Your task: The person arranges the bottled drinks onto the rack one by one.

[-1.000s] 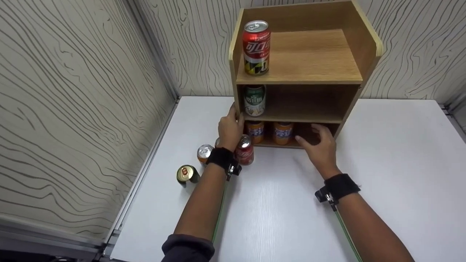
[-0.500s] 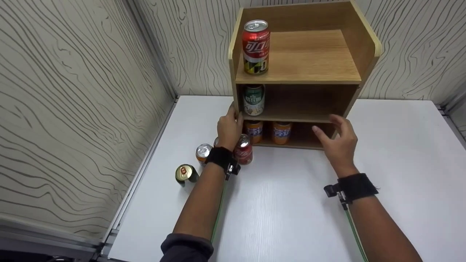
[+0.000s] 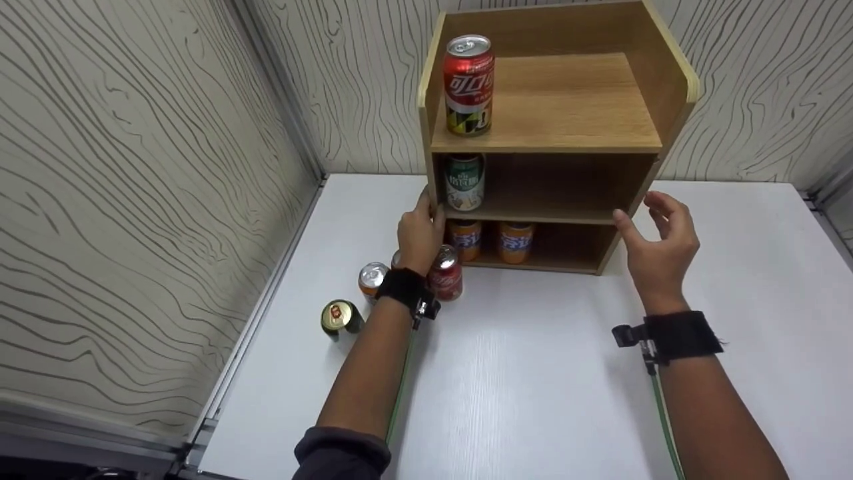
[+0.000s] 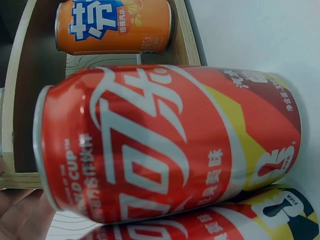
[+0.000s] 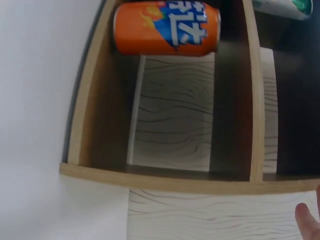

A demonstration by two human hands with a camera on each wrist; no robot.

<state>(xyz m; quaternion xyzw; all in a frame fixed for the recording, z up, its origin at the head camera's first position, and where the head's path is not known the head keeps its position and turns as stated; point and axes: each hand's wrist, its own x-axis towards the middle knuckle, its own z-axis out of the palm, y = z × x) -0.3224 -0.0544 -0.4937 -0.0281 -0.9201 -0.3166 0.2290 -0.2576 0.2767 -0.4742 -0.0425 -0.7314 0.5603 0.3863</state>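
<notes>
My left hand holds the left side panel of a wooden shelf, thumb at its front edge and fingers on its outer face. My right hand is beside the shelf's right panel, thumb and fingers spread around nothing. Two orange soda cans stand on the bottom level, the nearer one to the right also in the right wrist view. On the middle level is a green and white can. A red cola can stands on top at the left.
By my left wrist stand another red cola can, an orange can and a dark green can on the white table. Further cans there are partly hidden by the wrist. A patterned wall rises at the left.
My right hand has moved out of the bottom level and to the right, past the shelf's right panel. My left hand has stayed at the left panel.
</notes>
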